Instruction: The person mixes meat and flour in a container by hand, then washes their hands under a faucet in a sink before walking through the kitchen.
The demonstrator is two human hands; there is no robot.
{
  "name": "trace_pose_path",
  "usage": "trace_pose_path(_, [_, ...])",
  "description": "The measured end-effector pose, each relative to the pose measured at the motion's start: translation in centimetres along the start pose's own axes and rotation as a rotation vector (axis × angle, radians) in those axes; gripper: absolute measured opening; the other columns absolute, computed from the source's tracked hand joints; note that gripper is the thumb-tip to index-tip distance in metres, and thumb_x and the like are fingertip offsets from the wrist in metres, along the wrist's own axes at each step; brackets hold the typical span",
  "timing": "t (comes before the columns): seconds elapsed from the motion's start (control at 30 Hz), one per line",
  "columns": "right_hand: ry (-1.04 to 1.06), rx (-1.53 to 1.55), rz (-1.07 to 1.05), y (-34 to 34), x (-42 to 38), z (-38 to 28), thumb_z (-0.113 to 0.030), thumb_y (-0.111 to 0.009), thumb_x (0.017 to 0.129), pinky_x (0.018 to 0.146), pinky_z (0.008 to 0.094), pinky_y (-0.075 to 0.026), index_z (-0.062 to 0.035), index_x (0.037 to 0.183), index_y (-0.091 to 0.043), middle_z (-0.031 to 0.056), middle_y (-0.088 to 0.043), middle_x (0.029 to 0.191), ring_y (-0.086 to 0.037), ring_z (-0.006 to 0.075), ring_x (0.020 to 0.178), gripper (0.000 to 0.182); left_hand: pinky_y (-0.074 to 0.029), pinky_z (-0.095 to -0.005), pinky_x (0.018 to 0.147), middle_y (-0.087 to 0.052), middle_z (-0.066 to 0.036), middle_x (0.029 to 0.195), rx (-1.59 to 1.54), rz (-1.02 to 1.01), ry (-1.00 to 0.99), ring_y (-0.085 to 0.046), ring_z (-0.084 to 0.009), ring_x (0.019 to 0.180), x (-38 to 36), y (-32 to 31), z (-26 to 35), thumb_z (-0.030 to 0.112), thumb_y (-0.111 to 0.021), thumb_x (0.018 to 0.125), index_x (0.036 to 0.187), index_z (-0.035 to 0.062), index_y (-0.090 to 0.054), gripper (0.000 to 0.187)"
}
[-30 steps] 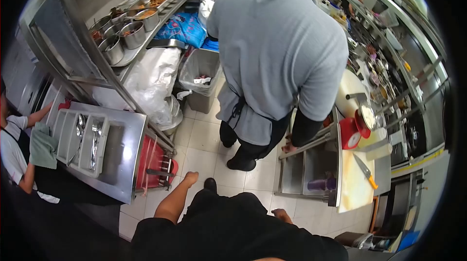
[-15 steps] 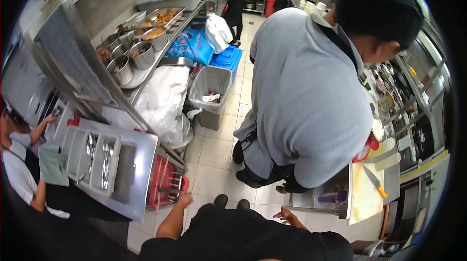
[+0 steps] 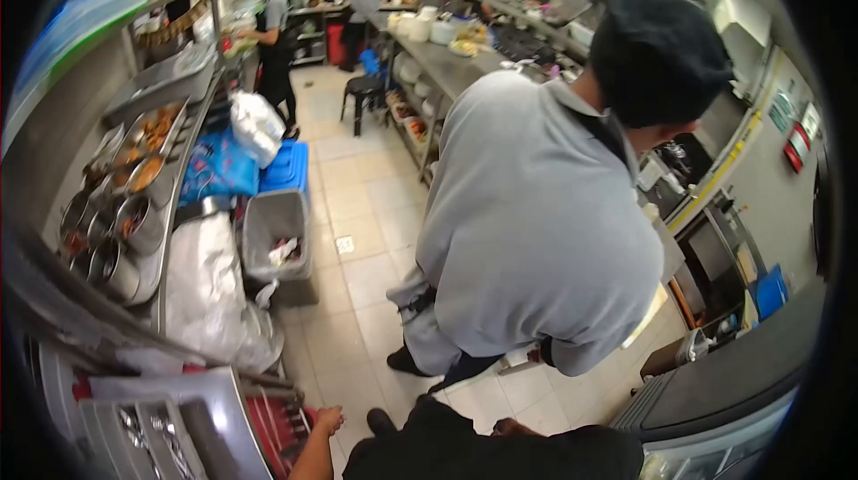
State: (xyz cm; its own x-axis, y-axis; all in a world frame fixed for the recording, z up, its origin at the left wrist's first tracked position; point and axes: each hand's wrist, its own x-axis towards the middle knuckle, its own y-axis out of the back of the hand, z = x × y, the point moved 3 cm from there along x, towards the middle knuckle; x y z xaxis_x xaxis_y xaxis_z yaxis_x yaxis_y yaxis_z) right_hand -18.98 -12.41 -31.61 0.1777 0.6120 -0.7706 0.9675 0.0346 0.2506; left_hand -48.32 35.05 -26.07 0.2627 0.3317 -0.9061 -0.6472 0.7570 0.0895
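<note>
My left hand (image 3: 330,419) is low in the view with its fingers curled closed, just right of a red crate (image 3: 273,426) under the steel counter. Whatever it holds is hard to make out; a dark shape lies by the crate's edge. Only a small, shadowed part of my right hand (image 3: 513,427) shows above my black clothing, so its fingers cannot be read. Directly ahead, a co-worker in a grey shirt (image 3: 545,230) and black cap bends to the right. A pale cutting board (image 3: 648,315) is mostly hidden behind that person.
Cutlery lies in a grey tray (image 3: 134,435) at lower left. Metal food pots (image 3: 134,225) stand on the left shelf. A grey bin (image 3: 277,243) and blue-lidded bin (image 3: 286,167) line the tiled aisle (image 3: 357,256). Farther back are a black stool (image 3: 362,91) and two people.
The view has swung right and up, showing more of the back kitchen. The knife in my left hand earlier is no longer distinct. My right hand, open before, is now mostly hidden.
</note>
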Motion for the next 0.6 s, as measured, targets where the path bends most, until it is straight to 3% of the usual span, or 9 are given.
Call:
trace_pose_path(0.03, [0.266, -0.838, -0.021, 0.2, -0.3, -1.8, -0.042, -0.05, 0.075, 0.068, 0.04, -0.047, -0.0133, 0.079, -0.063, 0.0112, -0.061, 0.08, -0.057, 0.031, 0.079, 0.032, -0.025, -0.0273, 0.032, -0.055, -0.007, 0.06, -0.012, 0.019, 0.006, -0.035, -0.0114, 0.035, 1.1, 0.0, 1.5, 0.034, -0.04, 0.083, 0.078, 0.0049, -0.056, 0.034])
trace_pose_path(0.07, [0.791, -0.52, -0.008, 0.2, -0.2, -1.1, -0.021, -0.059, 0.074, 0.059, 0.0402, -0.046, -0.0067, 0.073, -0.057, 0.0116, -0.059, 0.071, -0.057, 0.032, 0.066, 0.015, -0.025, -0.0273, 0.032, -0.055, -0.007, 0.06, 0.002, 0.011, -0.02, -0.035, -0.0114, 0.035, 1.5, -0.5, 3.7, 0.034, -0.04, 0.083, 0.078, 0.0049, -0.056, 0.034])
trace_pose_path(0.13, [0.03, -0.205, -0.067, -0.4, -0.9, -3.3, -0.022, -0.059, 0.075, 0.059, 0.04, -0.046, -0.0065, 0.073, -0.057, 0.0118, -0.059, 0.071, -0.057, 0.0315, 0.066, 0.015, -0.028, -0.0272, 0.034, -0.057, -0.008, 0.064, -0.181, -0.099, -0.128, -0.036, -0.0106, 0.039, -1.2, -2.8, 9.7, 0.03, -0.033, 0.085, 0.091, 0.0023, -0.061, 0.04])
trace_pose_path(0.2, [-0.194, -0.05, -0.028, 0.4, -0.8, -5.1, -0.022, -0.058, 0.075, 0.059, 0.0399, -0.046, -0.0063, 0.073, -0.057, 0.0121, -0.059, 0.071, -0.057, 0.0311, 0.066, 0.016, -0.031, -0.0218, 0.04, -0.06, -0.01, 0.076, -0.013, -0.42, -0.285, -0.042, -0.0103, 0.049, -1.0, -5.7, 16.0, 0.029, -0.024, 0.089, 0.105, -0.0025, -0.056, 0.047])
trace_pose_path(0.33, [-0.267, 0.011, 0.006, 3.4, 1.8, -8.4, -0.023, -0.058, 0.076, 0.059, 0.0396, -0.046, -0.006, 0.074, -0.057, 0.0125, -0.059, 0.071, -0.058, 0.0302, 0.066, 0.017, -0.039, -0.0234, 0.048, -0.064, -0.01, 0.09, 0.271, -0.484, -0.516, -0.05, -0.0137, 0.057, -2.2, -12.1, 27.7, 0.022, -0.029, 0.085, 0.098, -0.0011, -0.059, 0.04])
trace_pose_path(0.4, [-0.264, 0.016, 0.027, 5.6, 4.6, -9.7, -0.023, -0.058, 0.076, 0.059, 0.0395, -0.046, -0.0058, 0.074, -0.057, 0.0127, -0.059, 0.07, -0.058, 0.0298, 0.066, 0.018, -0.044, -0.0251, 0.052, -0.059, -0.01, 0.105, 0.648, -0.632, -1.041, -0.058, -0.0172, 0.074, -2.5, -14.3, 32.0, 0.015, -0.034, 0.085, 0.115, -0.0046, -0.045, 0.037])
trace_pose_path(0.43, [-0.259, 0.016, 0.043, 7.1, 6.2, -10.3, -0.024, -0.057, 0.076, 0.059, 0.0394, -0.046, -0.0057, 0.074, -0.057, 0.0129, -0.059, 0.07, -0.058, 0.0296, 0.066, 0.018, -0.047, -0.0277, 0.055, -0.059, -0.011, 0.104, 0.453, -0.709, -0.603, -0.058, -0.0175, 0.078, -1.3, -15.4, 33.7, 0.015, -0.039, 0.083, 0.126, -0.0005, -0.036, 0.045])
trace_pose_path(0.53, [-0.211, 0.002, 0.098, 11.8, 11.2, -12.3, -0.024, -0.057, 0.077, 0.059, 0.0392, -0.046, -0.0054, 0.074, -0.058, 0.0132, -0.059, 0.07, -0.058, 0.0289, 0.066, 0.019, -0.049, -0.0305, 0.057, -0.058, -0.013, 0.1, 0.398, -0.726, -0.585, -0.057, -0.0174, 0.078, 0.0, -16.3, 36.9, 0.018, -0.046, 0.081, 0.133, 0.0029, -0.027, 0.058])
trace_pose_path(0.6, [-0.16, -0.002, 0.174, 15.4, 14.0, -14.1, -0.025, -0.057, 0.077, 0.059, 0.039, -0.046, -0.0052, 0.074, -0.058, 0.0134, -0.059, 0.07, -0.058, 0.0285, 0.066, 0.02, -0.05, -0.0314, 0.059, -0.058, -0.013, 0.096, 0.738, -0.583, -0.533, -0.056, -0.0173, 0.077, 3.0, -15.9, 37.8, 0.022, -0.053, 0.078, 0.136, 0.005, -0.021, 0.068])
